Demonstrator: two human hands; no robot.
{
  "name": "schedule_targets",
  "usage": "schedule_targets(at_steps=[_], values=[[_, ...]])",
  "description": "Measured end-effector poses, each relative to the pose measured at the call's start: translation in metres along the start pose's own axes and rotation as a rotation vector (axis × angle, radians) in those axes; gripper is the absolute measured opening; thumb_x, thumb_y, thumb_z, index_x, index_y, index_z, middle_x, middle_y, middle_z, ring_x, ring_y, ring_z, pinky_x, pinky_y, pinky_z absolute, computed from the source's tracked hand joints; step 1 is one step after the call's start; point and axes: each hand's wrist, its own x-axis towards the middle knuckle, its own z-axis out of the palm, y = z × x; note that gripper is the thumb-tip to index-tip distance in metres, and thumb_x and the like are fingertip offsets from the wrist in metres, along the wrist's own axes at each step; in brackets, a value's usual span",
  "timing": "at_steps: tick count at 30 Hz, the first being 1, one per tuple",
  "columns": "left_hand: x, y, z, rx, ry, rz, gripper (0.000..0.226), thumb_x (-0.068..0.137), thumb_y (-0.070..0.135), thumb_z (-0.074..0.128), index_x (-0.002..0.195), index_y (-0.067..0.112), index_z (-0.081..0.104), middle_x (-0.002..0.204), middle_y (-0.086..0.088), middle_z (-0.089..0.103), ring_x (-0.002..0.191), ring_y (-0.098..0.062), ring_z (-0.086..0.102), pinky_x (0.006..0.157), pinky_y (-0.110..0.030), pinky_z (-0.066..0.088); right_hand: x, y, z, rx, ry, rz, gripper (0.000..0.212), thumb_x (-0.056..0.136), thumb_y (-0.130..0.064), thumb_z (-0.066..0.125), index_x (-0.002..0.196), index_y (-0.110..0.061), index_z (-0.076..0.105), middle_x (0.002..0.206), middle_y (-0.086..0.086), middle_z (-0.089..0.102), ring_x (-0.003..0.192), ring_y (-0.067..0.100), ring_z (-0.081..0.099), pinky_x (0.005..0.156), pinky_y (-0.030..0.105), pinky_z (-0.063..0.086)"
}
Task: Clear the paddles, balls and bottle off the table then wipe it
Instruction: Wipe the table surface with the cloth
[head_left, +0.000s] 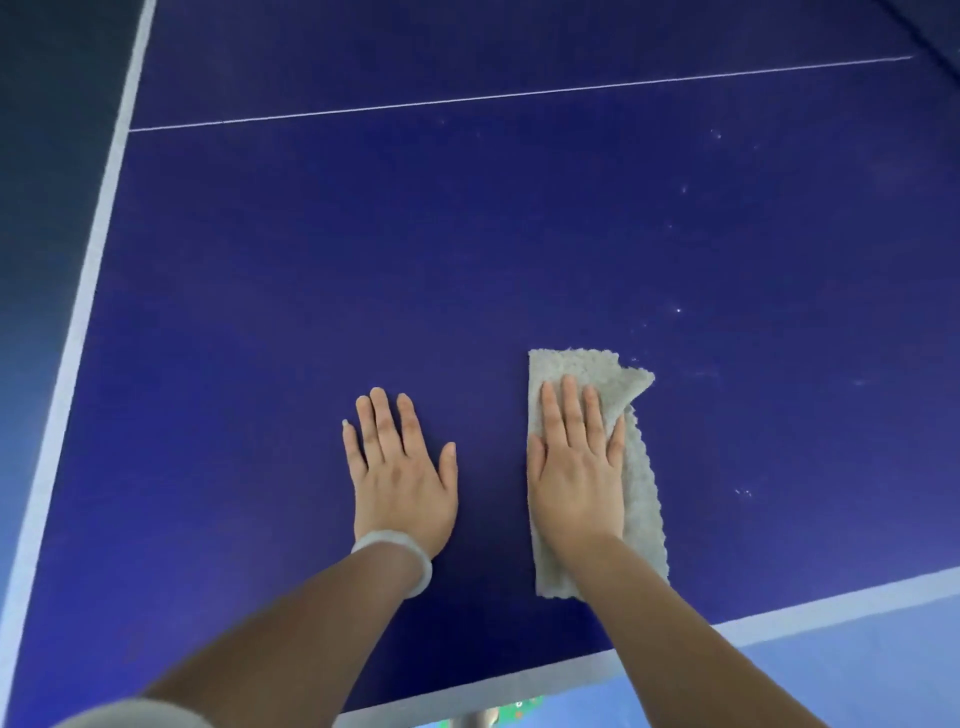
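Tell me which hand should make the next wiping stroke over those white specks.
Right. The right hand lies flat on the grey fluffy cloth, and the white specks sit on its side of the dark blue table; the left hand rests bare on it.

a single wide head-worn view looks forward and steeply down from above the near end of the blue counter (311, 260), close over its surface; the white edge line (67, 364) on the left slants away upward.
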Motion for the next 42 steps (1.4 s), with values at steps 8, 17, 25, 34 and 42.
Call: schedule_targets(at_steps=[8,17,25,34,42], values=[[0.0,0.0,0.003,-0.001,0.012,-0.009,0.071,0.101,0.05,0.012,0.153,0.002,0.018,0.161,-0.022,0.01,0.15,-0.035,0.004,0.122,-0.052,0.007,-0.057,0.057,-0.001,-0.08,-0.041,-0.378,0.057,0.101,-0.038,0.025,0.157,-0.031,0.015,0.164,-0.011,0.008,0.152,0.013,0.007,0.121,0.045,0.008],[0.0,0.001,0.003,-0.009,0.013,-0.004,0.074,0.098,0.05,0.013,0.152,0.0,0.021,0.16,-0.024,0.013,0.15,-0.037,0.007,0.121,-0.054,0.009,-0.037,0.004,0.004,0.006,0.074,0.097,0.057,0.102,-0.033,0.022,0.157,-0.02,0.018,0.164,0.002,0.012,0.152,0.025,0.009,0.12,0.054,0.015],[0.001,0.001,-0.002,-0.021,0.002,0.005,0.074,0.098,0.048,0.017,0.151,-0.002,0.024,0.158,-0.027,0.016,0.149,-0.039,0.011,0.12,-0.056,0.012,-0.003,0.064,-0.01,-0.027,-0.025,-0.079,0.056,0.102,-0.036,0.022,0.157,-0.032,0.011,0.164,-0.012,0.004,0.151,0.012,-0.001,0.122,0.048,0.011],[0.002,-0.002,0.003,-0.03,0.013,0.026,0.074,0.098,0.048,0.02,0.152,-0.003,0.021,0.158,-0.028,0.013,0.149,-0.04,0.007,0.119,-0.058,0.012,0.011,-0.015,0.003,0.068,0.043,0.098,0.057,0.102,-0.036,0.007,0.157,-0.025,-0.001,0.164,-0.005,-0.006,0.151,0.017,-0.01,0.123,0.049,-0.001],[0.002,0.0,0.001,-0.039,-0.028,0.023,0.074,0.099,0.049,0.015,0.152,-0.002,0.019,0.159,-0.027,0.013,0.149,-0.04,0.004,0.12,-0.057,0.01,0.064,0.052,-0.016,0.077,0.045,0.382,0.056,0.104,-0.034,0.017,0.158,-0.026,0.003,0.165,-0.003,0.001,0.152,0.019,-0.004,0.122,0.053,0.001]])
